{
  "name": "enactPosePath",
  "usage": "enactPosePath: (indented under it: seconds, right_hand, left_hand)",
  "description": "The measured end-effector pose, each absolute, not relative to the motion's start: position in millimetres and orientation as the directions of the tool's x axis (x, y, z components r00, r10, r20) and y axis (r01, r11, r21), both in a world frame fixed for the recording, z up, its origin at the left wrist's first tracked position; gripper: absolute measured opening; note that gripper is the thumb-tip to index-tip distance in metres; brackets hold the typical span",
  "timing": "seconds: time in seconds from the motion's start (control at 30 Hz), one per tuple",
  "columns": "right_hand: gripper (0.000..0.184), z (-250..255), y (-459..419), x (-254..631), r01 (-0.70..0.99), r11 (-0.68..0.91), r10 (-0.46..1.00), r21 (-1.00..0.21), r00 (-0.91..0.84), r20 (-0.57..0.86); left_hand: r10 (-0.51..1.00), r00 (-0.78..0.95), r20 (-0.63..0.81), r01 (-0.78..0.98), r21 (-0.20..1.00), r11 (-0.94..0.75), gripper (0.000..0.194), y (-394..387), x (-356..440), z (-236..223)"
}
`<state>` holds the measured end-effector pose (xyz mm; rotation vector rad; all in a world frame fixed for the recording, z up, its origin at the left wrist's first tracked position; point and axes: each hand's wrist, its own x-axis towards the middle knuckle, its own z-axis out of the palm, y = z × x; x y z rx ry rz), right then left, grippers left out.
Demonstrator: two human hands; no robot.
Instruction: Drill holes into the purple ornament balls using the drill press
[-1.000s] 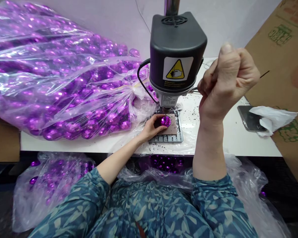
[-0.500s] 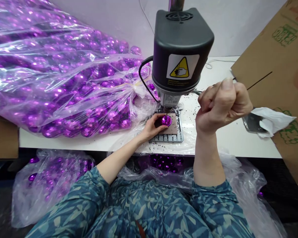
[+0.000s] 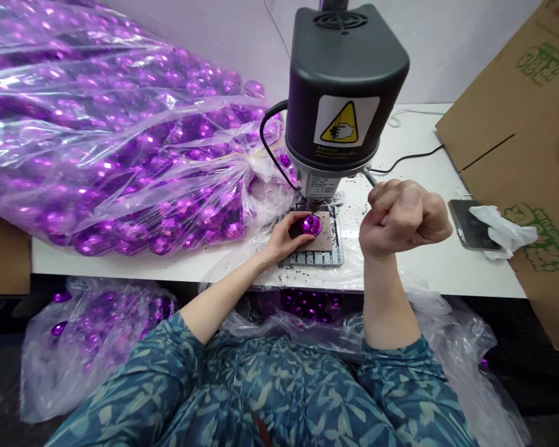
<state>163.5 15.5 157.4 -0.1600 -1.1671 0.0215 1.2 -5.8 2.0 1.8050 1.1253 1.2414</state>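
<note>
A small bench drill press (image 3: 347,93) with a black motor housing stands on the white table (image 3: 428,264). My left hand (image 3: 282,239) grips a faceted purple bauble (image 3: 311,225) on the brown pad of the drill's base plate (image 3: 328,256), directly under the spindle. My right hand (image 3: 403,214) is a closed fist around the drill's thin metal feed lever (image 3: 369,177), low at the machine's right side.
A big clear bag of purple baubles (image 3: 112,136) fills the table's left half. More baubles lie in plastic bags under the table (image 3: 97,323). A phone (image 3: 468,223) with a white tissue (image 3: 503,228) and a tilted cardboard box (image 3: 526,149) sit at right. Black swarf litters the table.
My right fist has pulled the lever down from head height to just above the table. The left hand and bauble have stayed put under the spindle.
</note>
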Motion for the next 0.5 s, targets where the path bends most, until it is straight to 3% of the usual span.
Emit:
enactPosePath:
  seconds: [0.2, 0.5]
  right_hand:
    - [0.041, 150.6, 16.5, 166.4, 0.064, 0.993, 0.066, -0.098, 0.382, 0.922]
    - [0.052, 154.0, 13.2, 164.2, 0.059, 0.992, 0.080, -0.112, 0.391, 0.917]
  left_hand:
    - [0.902, 0.182, 0.391, 0.277, 0.860, -0.429, 0.052, -5.4, 1.2, 1.1]
    - [0.908, 0.172, 0.381, 0.287, 0.863, -0.416, 0.053, -6.8, 1.9, 3.8]
